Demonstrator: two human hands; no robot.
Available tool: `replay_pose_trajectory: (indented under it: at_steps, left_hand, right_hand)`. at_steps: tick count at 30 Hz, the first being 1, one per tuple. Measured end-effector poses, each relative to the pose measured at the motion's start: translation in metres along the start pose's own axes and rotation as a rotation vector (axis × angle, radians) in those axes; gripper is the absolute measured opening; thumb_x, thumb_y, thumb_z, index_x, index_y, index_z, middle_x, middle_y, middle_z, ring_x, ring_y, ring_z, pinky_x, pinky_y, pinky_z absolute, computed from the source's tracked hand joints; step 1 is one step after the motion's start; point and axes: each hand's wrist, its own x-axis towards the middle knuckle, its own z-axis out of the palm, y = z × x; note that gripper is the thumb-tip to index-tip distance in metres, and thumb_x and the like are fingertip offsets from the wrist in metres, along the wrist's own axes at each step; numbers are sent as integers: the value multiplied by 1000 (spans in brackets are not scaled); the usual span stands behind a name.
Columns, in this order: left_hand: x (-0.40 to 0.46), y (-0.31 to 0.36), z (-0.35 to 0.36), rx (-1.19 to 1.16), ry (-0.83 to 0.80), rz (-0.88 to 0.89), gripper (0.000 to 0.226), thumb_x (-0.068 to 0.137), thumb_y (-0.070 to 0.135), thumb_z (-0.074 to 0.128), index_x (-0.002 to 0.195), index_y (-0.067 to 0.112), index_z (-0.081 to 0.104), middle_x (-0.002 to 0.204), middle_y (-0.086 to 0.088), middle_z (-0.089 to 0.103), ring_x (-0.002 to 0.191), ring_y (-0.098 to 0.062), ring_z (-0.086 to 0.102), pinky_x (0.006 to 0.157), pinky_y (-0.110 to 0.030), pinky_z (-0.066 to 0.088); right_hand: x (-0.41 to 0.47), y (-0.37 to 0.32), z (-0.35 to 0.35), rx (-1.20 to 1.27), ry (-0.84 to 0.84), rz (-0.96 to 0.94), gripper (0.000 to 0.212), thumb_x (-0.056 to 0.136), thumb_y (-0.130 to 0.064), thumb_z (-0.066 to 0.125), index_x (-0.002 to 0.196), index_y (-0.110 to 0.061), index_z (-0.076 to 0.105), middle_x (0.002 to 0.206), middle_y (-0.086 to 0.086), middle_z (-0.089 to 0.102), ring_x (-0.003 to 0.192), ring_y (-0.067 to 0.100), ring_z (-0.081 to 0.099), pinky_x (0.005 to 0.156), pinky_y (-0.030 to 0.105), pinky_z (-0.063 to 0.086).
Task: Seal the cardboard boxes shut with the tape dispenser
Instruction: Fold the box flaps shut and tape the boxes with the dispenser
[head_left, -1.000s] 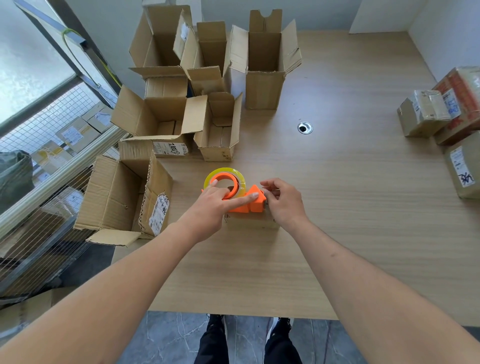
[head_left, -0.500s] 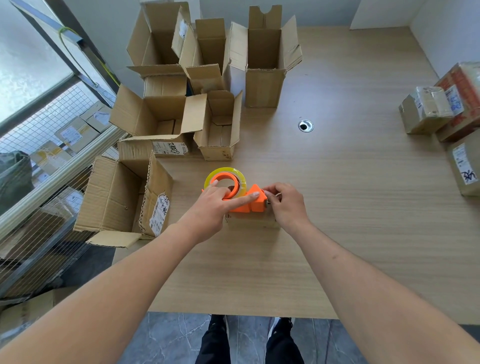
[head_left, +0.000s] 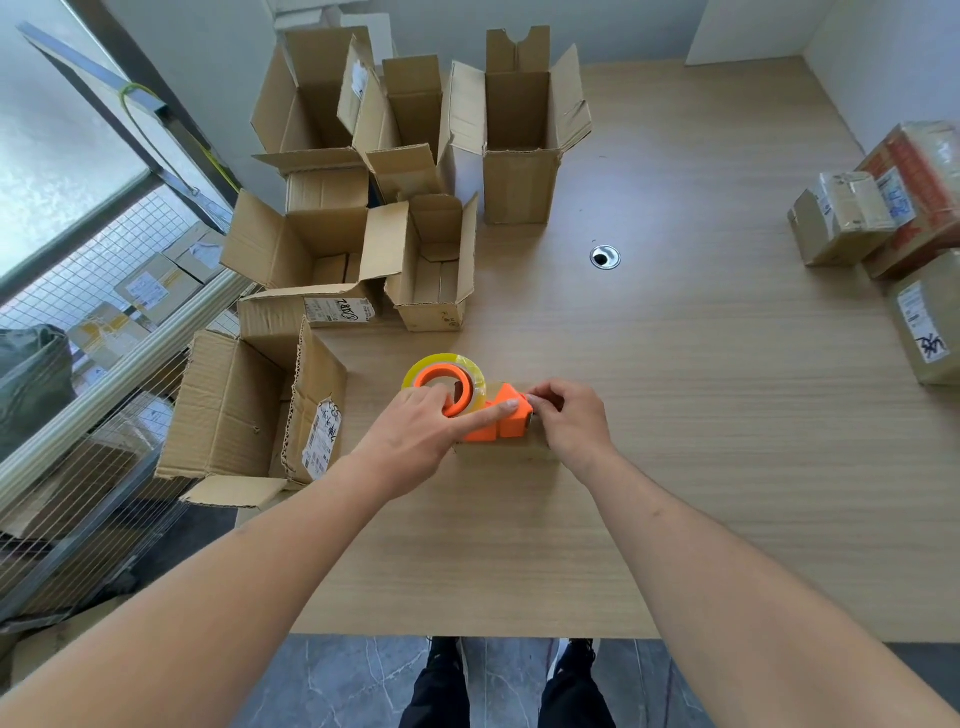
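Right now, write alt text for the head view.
Two bare hands work an orange tape dispenser on a small box on a wooden table: the left hand holds it, the right hand pinches at its front end. Open boxes stand at the table's far left, taped parcels at its right edge.

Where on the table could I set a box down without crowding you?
The bare wood between the cable hole and the taped parcels at the right is free, as is the near edge. The far left is crowded with open boxes.
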Motion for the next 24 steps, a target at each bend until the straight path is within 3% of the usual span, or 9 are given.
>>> replay_pose_trajectory:
  at_steps: [3,8,15,20,24]
  left_hand:
    - [-10,-7,-5,12,-68,1,91,98,11,53,155,57,-1,87,-2,37,70,-22,35,67,-38,40]
    - [-9,-10,-8,-25,-121,-51,91,100,11,51,153,59,-5,87,-2,39,71,-21,36,69,-38,41]
    - [1,-14,-11,-76,-180,-66,87,104,20,47,149,63,-13,88,-2,40,71,-19,37,67,-36,38]
    - [11,-15,-17,-128,-229,-85,82,106,25,44,146,67,-13,86,1,33,72,-16,37,67,-33,38]
    - [10,-13,-13,-123,-218,-92,80,105,26,45,148,66,-9,89,1,33,74,-14,35,68,-32,32]
  right_hand:
    - [3,0,0,47,-33,50,11,89,-14,75,79,-18,75,79,-8,71,79,9,63,77,24,49]
    - [-1,-1,-21,149,-11,106,15,91,-15,75,77,-20,72,78,-8,68,74,3,59,69,13,45]
    - [-7,20,-74,71,53,244,11,94,-19,72,83,-16,72,79,-3,69,69,13,59,69,37,57]
    - [0,19,-71,32,37,349,12,92,-19,70,80,-17,72,87,5,71,73,17,59,55,30,52]
    - [2,26,-64,32,69,392,15,91,-21,73,76,-20,74,83,1,73,81,18,65,63,38,60]
